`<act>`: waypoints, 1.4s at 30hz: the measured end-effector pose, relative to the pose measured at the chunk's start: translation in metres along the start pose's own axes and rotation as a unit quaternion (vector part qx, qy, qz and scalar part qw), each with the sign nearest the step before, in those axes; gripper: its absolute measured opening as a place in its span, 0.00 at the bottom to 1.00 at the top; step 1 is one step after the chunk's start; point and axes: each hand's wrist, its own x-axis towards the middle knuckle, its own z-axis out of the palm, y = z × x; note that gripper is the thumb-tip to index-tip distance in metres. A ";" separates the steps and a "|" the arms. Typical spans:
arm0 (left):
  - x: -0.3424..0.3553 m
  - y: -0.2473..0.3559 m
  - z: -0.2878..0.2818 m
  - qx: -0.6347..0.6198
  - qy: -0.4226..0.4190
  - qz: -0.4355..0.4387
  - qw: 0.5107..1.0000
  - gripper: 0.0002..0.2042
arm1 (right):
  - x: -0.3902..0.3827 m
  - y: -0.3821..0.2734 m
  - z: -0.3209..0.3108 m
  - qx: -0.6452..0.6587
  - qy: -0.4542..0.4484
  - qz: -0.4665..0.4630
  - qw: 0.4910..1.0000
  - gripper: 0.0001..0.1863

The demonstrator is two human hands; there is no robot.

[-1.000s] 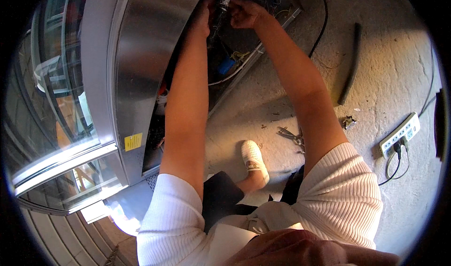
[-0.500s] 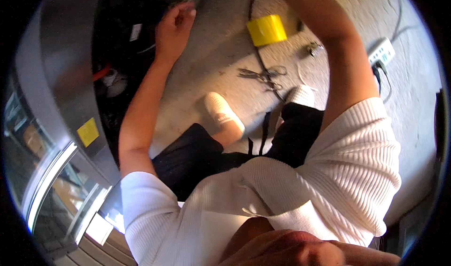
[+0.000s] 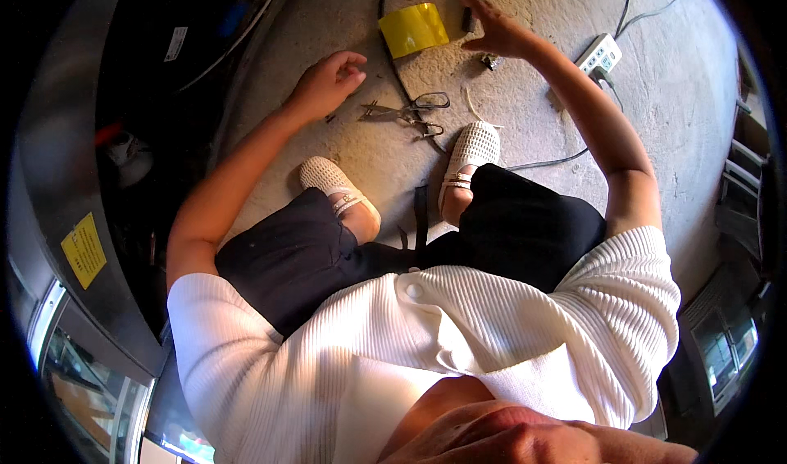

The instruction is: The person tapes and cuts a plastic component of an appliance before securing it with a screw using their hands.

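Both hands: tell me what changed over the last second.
The left hand and right hand came out of the dark opening of the metal cabinet, where they worked close together, and now hover apart and open over the concrete floor: the left near the scissors, the right by the yellow tape roll. Neither holds anything. The tools lie untouched.

black cable (image 3: 392, 50): running off the top edge.
small object (image 3: 490, 61) under the right hand (image 3: 498, 34): showing too small to identify.
power strip (image 3: 601, 53): partly hiding behind the forearm.
machine interior (image 3: 143, 62): lying in shadow.
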 end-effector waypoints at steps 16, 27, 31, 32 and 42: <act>-0.001 -0.026 -0.010 -0.425 0.006 -0.154 0.892 0.20 | 0.038 -0.112 0.012 -0.158 -0.013 -0.185 0.970 0.42; -0.012 0.013 -0.029 -0.572 -0.091 -0.169 0.798 0.14 | 0.021 -0.197 -0.030 -0.150 0.030 -0.185 0.971 0.42; -0.011 -0.002 -0.021 -0.545 -0.112 -0.128 0.821 0.18 | 0.018 -0.205 -0.039 -0.168 0.012 -0.166 0.972 0.41; -0.010 -0.003 -0.019 -0.562 -0.113 -0.130 0.809 0.18 | 0.016 -0.206 -0.040 -0.158 0.006 -0.157 0.975 0.41; -0.008 0.012 -0.019 -0.499 -0.021 -0.148 0.853 0.08 | 0.013 -0.207 -0.031 -0.227 0.053 -0.180 0.956 0.42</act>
